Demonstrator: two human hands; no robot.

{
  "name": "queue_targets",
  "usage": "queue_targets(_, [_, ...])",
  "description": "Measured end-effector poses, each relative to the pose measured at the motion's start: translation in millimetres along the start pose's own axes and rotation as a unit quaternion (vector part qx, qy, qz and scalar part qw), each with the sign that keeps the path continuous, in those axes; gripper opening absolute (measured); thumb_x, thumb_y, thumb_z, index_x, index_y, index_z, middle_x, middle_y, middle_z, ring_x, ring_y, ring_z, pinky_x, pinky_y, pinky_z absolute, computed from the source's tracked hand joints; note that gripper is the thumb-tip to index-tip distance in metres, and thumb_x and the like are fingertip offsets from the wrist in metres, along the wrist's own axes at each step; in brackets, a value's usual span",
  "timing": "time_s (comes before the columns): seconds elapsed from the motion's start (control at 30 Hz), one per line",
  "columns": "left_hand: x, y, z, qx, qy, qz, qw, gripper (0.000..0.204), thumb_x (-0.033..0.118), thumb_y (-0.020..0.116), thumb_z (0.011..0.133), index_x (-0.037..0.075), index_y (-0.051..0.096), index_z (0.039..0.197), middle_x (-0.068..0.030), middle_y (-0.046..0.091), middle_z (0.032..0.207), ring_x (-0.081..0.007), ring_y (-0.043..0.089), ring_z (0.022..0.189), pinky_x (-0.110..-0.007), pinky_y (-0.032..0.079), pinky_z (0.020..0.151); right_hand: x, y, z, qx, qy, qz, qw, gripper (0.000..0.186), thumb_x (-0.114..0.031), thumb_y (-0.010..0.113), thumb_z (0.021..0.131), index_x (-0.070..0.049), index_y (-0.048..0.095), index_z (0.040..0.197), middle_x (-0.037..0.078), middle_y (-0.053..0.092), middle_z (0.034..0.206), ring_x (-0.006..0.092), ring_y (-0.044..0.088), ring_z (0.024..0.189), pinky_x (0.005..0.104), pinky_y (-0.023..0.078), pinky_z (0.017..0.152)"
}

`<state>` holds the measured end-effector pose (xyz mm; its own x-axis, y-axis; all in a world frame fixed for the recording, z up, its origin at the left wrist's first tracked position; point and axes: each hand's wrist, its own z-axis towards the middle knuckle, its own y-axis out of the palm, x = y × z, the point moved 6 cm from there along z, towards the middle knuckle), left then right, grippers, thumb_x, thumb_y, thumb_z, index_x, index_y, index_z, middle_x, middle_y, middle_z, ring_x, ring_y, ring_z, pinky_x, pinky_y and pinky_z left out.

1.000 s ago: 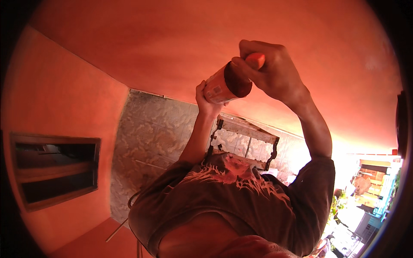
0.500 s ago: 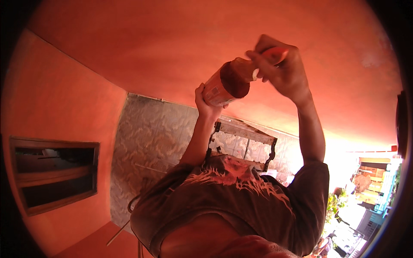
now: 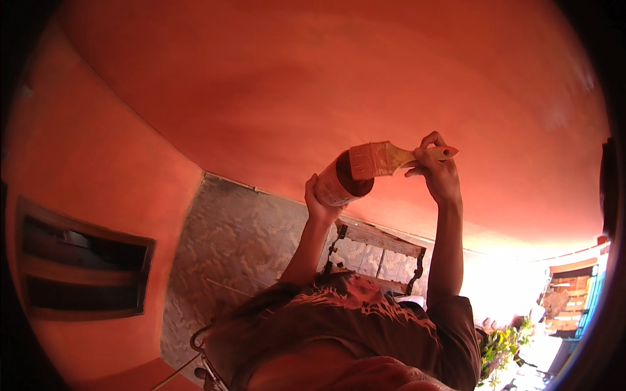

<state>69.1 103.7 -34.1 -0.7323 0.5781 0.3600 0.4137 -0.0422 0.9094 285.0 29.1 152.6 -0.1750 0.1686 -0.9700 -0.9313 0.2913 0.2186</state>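
My left hand (image 3: 318,201) is wrapped round a cylindrical container (image 3: 336,188) with a reddish side, printed label and dark inside, tilted with its opening toward the right. My right hand (image 3: 438,176) grips the pale handle of a wide, flat paintbrush (image 3: 370,161) between bent fingers. The brush lies roughly level, its reddish, paint-covered head over the container's opening and rim; whether the two touch I cannot tell.
A red-orange painted surface (image 3: 261,65) spans the top. At left is a dark framed opening (image 3: 85,280). Patterned tiles (image 3: 222,241) surround a wooden and dark-metal frame (image 3: 381,241) behind my arms. At right are bright daylight, plants (image 3: 505,352) and stacked wooden items (image 3: 567,293).
Both hands have moved down in the picture. The brush has come up out of the container and turned flatter, its head now visible over the opening. The view of the surroundings has shifted somewhat.
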Motion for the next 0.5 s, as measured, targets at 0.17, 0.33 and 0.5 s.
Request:
queue_targets(0.17, [11.3, -9.7, 6.4, -0.013, -0.001, -0.060, 0.998, 0.061, 0.059, 0.045, 0.092, 0.017, 0.053, 0.135, -0.0094, 0.063, 0.121, -0.0280, 0.065, 0.094, -0.037, 0.051, 0.055, 24.6, 15.1, 14.7, -0.046, 0.013, 0.127, 0.991, 0.011, -0.009, 0.059, 0.096, -0.007, 0.051, 0.103, 0.007, 0.061, 0.090, 0.0259, 0.073, 0.075, 0.0369, 0.065, 0.067])
queue_targets(0.33, [35.4, -19.2, 12.7, -0.048, 0.025, -0.079, 0.995, 0.060, 0.059, 0.045, 0.092, 0.015, 0.053, 0.132, -0.0129, 0.063, 0.117, -0.0339, 0.065, 0.085, -0.033, 0.047, 0.044, 69.7, 25.9, 39.1, -0.046, 0.028, 0.279, 0.959, 0.016, -0.017, 0.062, 0.098, -0.006, 0.059, 0.109, 0.005, 0.064, 0.095, 0.0250, 0.071, 0.081, 0.0395, 0.062, 0.083])
queue_targets(0.5, [67.3, -29.9, 9.4, -0.039, 0.067, -0.083, 0.994, 0.053, 0.058, 0.048, 0.092, 0.018, 0.056, 0.127, -0.0087, 0.065, 0.112, -0.0294, 0.065, 0.084, -0.034, 0.046, 0.044, 78.3, 44.9, 75.1, -0.023, -0.023, 0.423, 0.905, 0.010, -0.019, 0.062, 0.099, -0.009, 0.061, 0.100, 0.004, 0.062, 0.103, 0.0260, 0.065, 0.092, 0.0392, 0.058, 0.086])
